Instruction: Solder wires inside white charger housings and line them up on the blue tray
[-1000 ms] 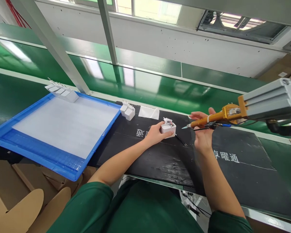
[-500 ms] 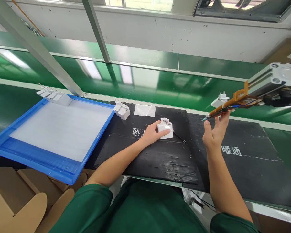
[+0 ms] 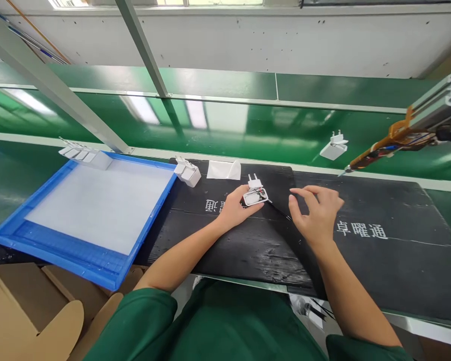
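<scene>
A small white charger housing [image 3: 254,196] is held in my left hand [image 3: 233,206], thumb at its near side and fingers at its far left. Its open face shows wires and parts inside, and a two-pin plug piece [image 3: 254,182] stands at its far end. Beside it on the black mat lies a thin dark cable [image 3: 280,210]. My right hand [image 3: 317,210] hovers to the right of the housing, thumb and fingers apart with nothing between them. Farther right, the thin tip of a mounted orange-and-metal tool [image 3: 376,150] points down toward the mat, apart from my hand.
A blue tray [image 3: 135,243] with a white sheet lies left, bearing a row of white chargers [image 3: 86,154] on its far edge. More chargers [image 3: 188,172] and a white paper piece [image 3: 224,170] sit behind my left hand. Another charger [image 3: 334,146] stands back right. Cardboard boxes [image 3: 26,306] are lower left.
My right hand has come away from the tool, moving left and nearer to the housing. My left hand has tilted the housing so its open inside and plug pins show.
</scene>
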The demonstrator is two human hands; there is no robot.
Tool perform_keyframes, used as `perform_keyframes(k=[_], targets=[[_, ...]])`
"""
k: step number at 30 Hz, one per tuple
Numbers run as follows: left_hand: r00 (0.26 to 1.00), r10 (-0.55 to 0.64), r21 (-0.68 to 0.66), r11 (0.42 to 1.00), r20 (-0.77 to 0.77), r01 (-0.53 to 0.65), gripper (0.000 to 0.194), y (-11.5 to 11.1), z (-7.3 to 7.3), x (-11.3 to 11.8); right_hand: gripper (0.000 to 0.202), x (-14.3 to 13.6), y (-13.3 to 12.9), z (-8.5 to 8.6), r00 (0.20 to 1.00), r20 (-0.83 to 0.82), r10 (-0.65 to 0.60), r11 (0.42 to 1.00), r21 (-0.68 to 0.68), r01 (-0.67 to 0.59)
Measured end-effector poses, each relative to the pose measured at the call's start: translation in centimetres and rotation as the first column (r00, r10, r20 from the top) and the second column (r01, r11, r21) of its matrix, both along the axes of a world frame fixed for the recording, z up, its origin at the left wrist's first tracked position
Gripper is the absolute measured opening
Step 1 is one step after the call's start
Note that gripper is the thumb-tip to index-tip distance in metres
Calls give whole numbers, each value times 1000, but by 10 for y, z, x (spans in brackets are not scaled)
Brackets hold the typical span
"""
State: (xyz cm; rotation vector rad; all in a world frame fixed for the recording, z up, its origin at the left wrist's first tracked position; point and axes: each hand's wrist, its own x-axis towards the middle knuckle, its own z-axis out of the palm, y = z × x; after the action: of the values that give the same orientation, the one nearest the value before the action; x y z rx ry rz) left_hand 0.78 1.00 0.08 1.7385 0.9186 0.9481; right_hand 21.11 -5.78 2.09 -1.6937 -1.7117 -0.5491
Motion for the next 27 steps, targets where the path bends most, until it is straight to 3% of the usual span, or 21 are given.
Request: perform_keyframes(k=[4, 8, 11, 13, 16, 20, 23, 25, 27], targets=[[999, 33, 47, 998, -17, -33, 35, 2, -3, 0, 20, -4, 5, -15, 987, 11, 159, 956, -253, -151], [998, 51, 50, 998, -32, -49, 33, 3, -2, 0, 24, -9, 11, -33, 977, 135, 166, 899, -428, -93], [996, 72, 77, 995, -45, -68, 32, 4, -3, 0, 18, -5, 14, -36, 978, 98, 182, 883, -454, -119], [995, 89, 83, 993, -38, -85, 32, 4, -4, 0, 16, 1, 15, -33, 985, -8, 173, 901, -402, -162], [995, 102, 50, 994, -19, -101, 32, 5, -4, 0, 14, 7, 12, -20, 948, -287, 139, 961, -192, -199], [997, 79, -2, 997, 3, -79, 32, 2, 0, 2, 19, -5, -2, -3, 691, -658, 300, 949, 132, -286], [999, 37, 0, 999, 5, -37, 32, -2, 5, 3, 15, -20, -13, 1, 560, -696, 449, 889, 285, -359], [1000, 21, 17, 1000, -4, -20, 30, -5, 7, 5, 19, -28, -17, 0, 562, -654, 506, 857, 310, -412], [1000, 16, 39, 999, -16, -15, 26, -8, 8, 6, 20, -32, -19, -1, 617, -595, 515, 853, 288, -434]])
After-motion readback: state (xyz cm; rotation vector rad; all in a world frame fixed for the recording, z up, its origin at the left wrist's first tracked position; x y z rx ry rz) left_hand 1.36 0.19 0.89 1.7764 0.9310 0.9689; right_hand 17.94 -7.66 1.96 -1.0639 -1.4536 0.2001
